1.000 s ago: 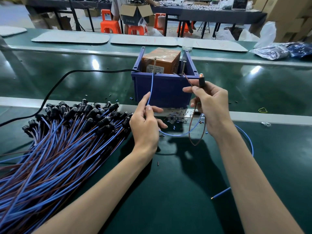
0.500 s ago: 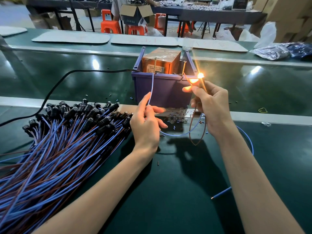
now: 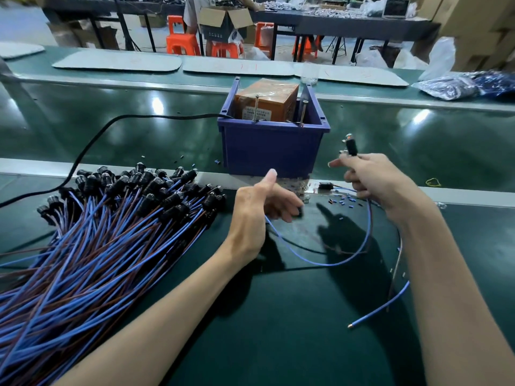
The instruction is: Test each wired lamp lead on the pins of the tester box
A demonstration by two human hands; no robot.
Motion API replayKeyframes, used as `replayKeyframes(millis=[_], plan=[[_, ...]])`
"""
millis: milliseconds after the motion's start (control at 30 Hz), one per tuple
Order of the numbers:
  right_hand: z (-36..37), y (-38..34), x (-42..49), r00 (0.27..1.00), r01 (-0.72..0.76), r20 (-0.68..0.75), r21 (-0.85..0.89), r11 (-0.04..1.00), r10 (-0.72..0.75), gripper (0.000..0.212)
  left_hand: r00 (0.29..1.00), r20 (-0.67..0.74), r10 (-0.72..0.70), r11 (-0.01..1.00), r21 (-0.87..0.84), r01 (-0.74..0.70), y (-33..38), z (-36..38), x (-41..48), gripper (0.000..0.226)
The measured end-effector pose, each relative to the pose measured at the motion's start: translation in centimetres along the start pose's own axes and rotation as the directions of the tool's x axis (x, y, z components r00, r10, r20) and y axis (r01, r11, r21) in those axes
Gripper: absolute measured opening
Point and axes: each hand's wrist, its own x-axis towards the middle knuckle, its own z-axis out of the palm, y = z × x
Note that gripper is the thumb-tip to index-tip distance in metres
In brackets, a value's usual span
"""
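Right hand (image 3: 376,185) pinches the black lamp holder (image 3: 351,147) upright, just right of the tester box (image 3: 273,146), clear of its pins (image 3: 303,112). Left hand (image 3: 256,210), thumb up, curls its fingers round the blue wire (image 3: 320,263) looping between both hands. Box sits mid-bench (image 3: 278,330) behind the metal rail (image 3: 33,165); lead bundle (image 3: 97,232) heaped at the left edge.

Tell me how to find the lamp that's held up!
Find the blue bin in the middle of the green table. Just right of it, the right hand holds one black lamp upright, its blue wire looping over to the left hand. The other lamps lie in a pile on the left.
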Motion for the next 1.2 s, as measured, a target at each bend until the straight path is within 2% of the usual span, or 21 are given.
replayKeyframes(millis=[100, 200, 233, 300, 367, 433, 533, 600, 667, 767, 800, 833, 867, 900, 933, 967, 1000, 1033, 1100, 1200], plan=[[0.0, 0.3, 0.0, 1.0, -0.011, 0.013, -0.236, 0.972, 0.014, 0.02, 0.995, 0.036, 0.098, 0.985, 0.137, -0.102, 0.0, 0.0, -0.2, 0.034], [-0.2, 0.7, 0.0, 0.999, 0.041, 0.042, -0.357, 0.933, -0.028, 0.029, 0.981, 0.172, 0.087, 0.916, 0.373, -0.147, -0.1, 0.2, -0.2, 0.035], [-0.4, 0.8, 0.1, 0.998, 0.058, 0.03, -0.386, 0.921, -0.051, 0.031, 0.971, 0.236, 0.041, 0.849, 0.504, -0.159, -0.1, 0.4, -0.3, 0.037], [-0.7, 1.0, 0.2, 0.997, 0.073, -0.003, -0.432, 0.899, -0.082, 0.031, 0.94, 0.342, -0.002, 0.65, 0.715, -0.259, -0.2, 0.8, -0.6, 0.038], [-0.9, 1.1, 0.4, 0.994, 0.073, -0.036, -0.47, 0.88, -0.102, 0.033, 0.911, 0.41, 0.041, 0.514, 0.773, -0.371, -0.2, 1.0, -1.1, 0.034], [-1.0, 1.3, 0.4, 0.991, 0.059, -0.077, -0.505, 0.861, -0.113, 0.034, 0.889, 0.455, 0.061, 0.478, 0.768, -0.426, 0.2, 1.1, -1.5, 0.031], [-0.9, 1.4, 0.3, 0.988, 0.031, -0.114, -0.532, 0.846, -0.108, 0.034, 0.85, 0.522, -0.065, 0.436, 0.782, -0.447, 1.5, 2.2, -1.9, 0.031], [-0.6, 1.4, 0.2, 0.991, 0.019, -0.101, -0.553, 0.833, -0.089, 0.034, 0.808, 0.571, -0.147, 0.432, 0.772, -0.467, 2.2, 3.3, -2.3, 0.03], [-0.4, 1.3, 0.0, 0.993, 0.031, -0.078, -0.533, 0.845, -0.086, 0.032, 0.749, 0.613, -0.25, 0.516, 0.739, -0.433, 3.0, 4.1, -2.8, 0.028], [-0.1, 1.1, -0.4, 0.992, 0.059, -0.072, -0.498, 0.865, -0.109, 0.031, 0.558, 0.698, -0.449, 0.683, 0.67, -0.29, 5.1, 4.5, -3.4, 0.031], [0.0, 1.0, -0.4, 0.991, 0.06, -0.074, -0.509, 0.858, -0.113, 0.031, 0.528, 0.708, -0.469, 0.699, 0.663, -0.268, 5.9, 4.3, -3.3, 0.032], [0.1, 0.9, -0.4, 0.992, 0.06, -0.067, -0.527, 0.848, -0.111, 0.03, 0.548, 0.696, -0.465, 0.685, 0.675, -0.275, 6.5, 3.9, -3.0, 0.033], [0.2, 0.7, -0.5, 0.993, 0.061, -0.05, -0.544, 0.837, -0.105, 0.027, 0.612, 0.655, -0.443, 0.626, 0.715, -0.312, 6.9, 3.4, -2.4, 0.034], [0.3, 0.5, -0.6, 0.995, 0.067, -0.025, -0.555, 0.829, -0.097, 0.025, 0.706, 0.583, -0.402, 0.504, 0.784, -0.361, 7.3, 2.6, -1.6, 0.036], [0.3, 0.3, -0.7, 0.996, 0.072, -0.002, -0.558, 0.827, -0.088, 0.025, 0.807, 0.483, -0.34, 0.315, 0.867, -0.386, 7.7, 1.5, -0.7, 0.037], [0.3, 0.1, -0.8, 0.997, 0.077, 0.017, -0.554, 0.829, -0.082, 0.025, 0.896, 0.36, -0.261, 0.101, 0.933, -0.345, 8.1, 0.3, 0.3, 0.038], [0.3, 0.0, -0.9, 0.996, 0.085, 0.033, -0.55, 0.831, -0.08, 0.026, 0.955, 0.223, -0.194, -0.081, 0.967, -0.242, 8.3, -1.0, 1.1, 0.038], [0.4, -0.1, -0.9, 0.995, 0.096, 0.049, -0.548, 0.831, -0.082, 0.027, 0.98, 0.081, -0.18, -0.21, 0.97, -0.119, 8.6, -2.2, 1.8, 0.039], [0.4, -0.5, -1.1, 0.991, 0.128, 0.094, -0.547, 0.827, -0.091, 0.028, 0.958, -0.142, -0.25, -0.329, 0.943, 0.054, 8.9, -3.9, 2.3, 0.043], [0.4, -1.2, -1.4, 0.97, 0.205, 0.218, -0.52, 0.83, -0.103, 0.029, 0.937, -0.206, -0.283, -0.335, 0.936, 0.105, 8.6, -4.8, 2.5, 0.037]])
